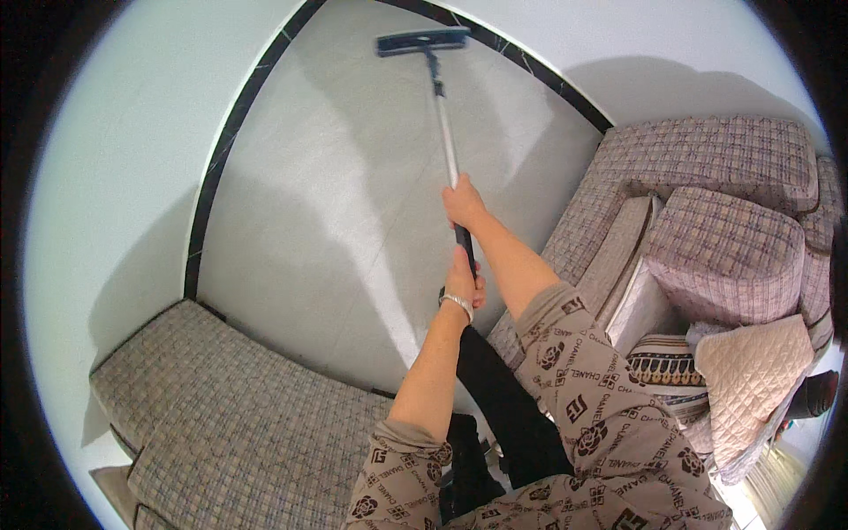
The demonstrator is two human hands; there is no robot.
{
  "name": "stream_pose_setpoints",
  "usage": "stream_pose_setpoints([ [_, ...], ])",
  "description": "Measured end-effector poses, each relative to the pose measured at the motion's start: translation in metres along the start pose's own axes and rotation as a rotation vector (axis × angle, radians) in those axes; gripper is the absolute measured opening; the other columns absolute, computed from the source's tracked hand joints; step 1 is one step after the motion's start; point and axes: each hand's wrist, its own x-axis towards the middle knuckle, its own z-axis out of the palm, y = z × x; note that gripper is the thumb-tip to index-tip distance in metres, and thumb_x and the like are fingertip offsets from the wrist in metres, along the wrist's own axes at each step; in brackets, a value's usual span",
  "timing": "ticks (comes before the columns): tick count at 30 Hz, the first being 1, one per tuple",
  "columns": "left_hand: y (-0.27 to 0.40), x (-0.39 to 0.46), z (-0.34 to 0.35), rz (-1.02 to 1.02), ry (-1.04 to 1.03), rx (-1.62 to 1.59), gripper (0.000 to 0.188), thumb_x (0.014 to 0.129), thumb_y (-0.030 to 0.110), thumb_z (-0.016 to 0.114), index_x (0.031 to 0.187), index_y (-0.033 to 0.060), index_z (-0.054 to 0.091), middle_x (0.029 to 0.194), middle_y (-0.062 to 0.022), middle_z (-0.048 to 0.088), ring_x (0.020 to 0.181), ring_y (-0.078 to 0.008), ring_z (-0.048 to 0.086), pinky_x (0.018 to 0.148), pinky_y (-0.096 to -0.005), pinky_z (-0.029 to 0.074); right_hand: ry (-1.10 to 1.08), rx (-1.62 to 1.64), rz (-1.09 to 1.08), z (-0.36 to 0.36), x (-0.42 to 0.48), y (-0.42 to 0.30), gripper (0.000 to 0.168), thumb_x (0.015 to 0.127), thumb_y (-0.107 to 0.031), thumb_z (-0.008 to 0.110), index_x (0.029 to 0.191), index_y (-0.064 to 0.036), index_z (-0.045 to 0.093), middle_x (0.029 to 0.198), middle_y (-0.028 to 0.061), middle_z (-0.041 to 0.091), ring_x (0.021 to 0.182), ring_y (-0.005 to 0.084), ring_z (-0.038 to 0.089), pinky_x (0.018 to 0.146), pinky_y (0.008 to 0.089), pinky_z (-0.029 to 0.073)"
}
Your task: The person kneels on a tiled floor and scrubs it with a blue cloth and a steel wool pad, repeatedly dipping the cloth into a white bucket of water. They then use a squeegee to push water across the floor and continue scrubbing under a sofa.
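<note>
Both my hands grip a long-handled floor mop or squeegee with a silver pole. My right hand is farther forward, wrapped around the lower pole just above the black handle grip. Nearer my body, my left hand closes on that black grip, thumb lying along it; a metal band circles the wrist. At the pole's far end, a wide dark-blue head lies crosswise on the grey floor, slightly blurred. Its right end is by the black skirting near the room's corner; whether it touches cannot be told.
Black skirting runs along the white walls. A plaid sofa stands at lower left. On the right, another plaid sofa carries a loose cushion, a patterned textile and a beige quilted cloth.
</note>
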Motion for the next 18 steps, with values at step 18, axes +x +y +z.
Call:
stream_pose_setpoints([
  [18,-0.398,-0.255,-0.196,-0.251,0.116,-0.109,0.050,0.081,0.060,0.034,0.069,0.0120,0.042,0.045,0.0015,0.034,0.032,-0.0106,0.026,0.031,-0.0249,0.020,-0.484,-1.187,-0.038,0.150,-0.316,0.371,0.023,0.078,-0.022,0.057,0.095,-0.006,0.057,0.090,0.0132,0.062,0.071,0.0212,0.061,0.069,0.0392,0.043],
])
